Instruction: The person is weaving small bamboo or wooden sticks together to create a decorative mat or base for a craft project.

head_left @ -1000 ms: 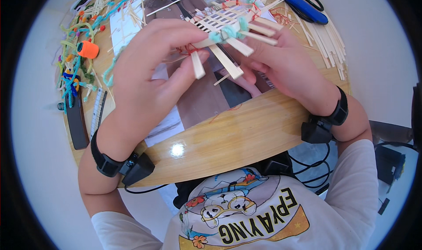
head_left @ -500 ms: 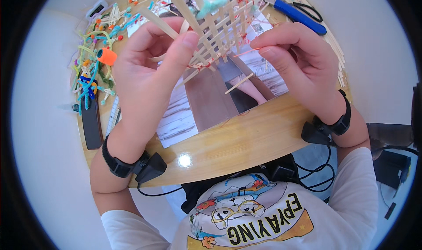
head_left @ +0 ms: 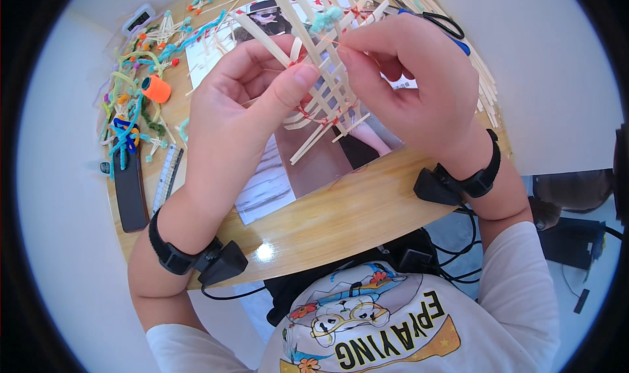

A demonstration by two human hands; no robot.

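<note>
Pinching a lattice of thin wooden sticks (head_left: 324, 78) above the surface (head_left: 341, 209), left hand (head_left: 242, 111) and right hand (head_left: 413, 84) grip its crossings; it looks light, brittle, best held at tied joints.

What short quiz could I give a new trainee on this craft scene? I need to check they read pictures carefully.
1. True or false: both hands hold the wooden stick lattice above the table.
2. Which hand pinches the lattice near its light blue pompom: A) left hand B) right hand?
3. What orange thing lies among the pipe cleaners on the person's left?

Key: 1 true. 2 B. 3 a small orange cap.
</note>
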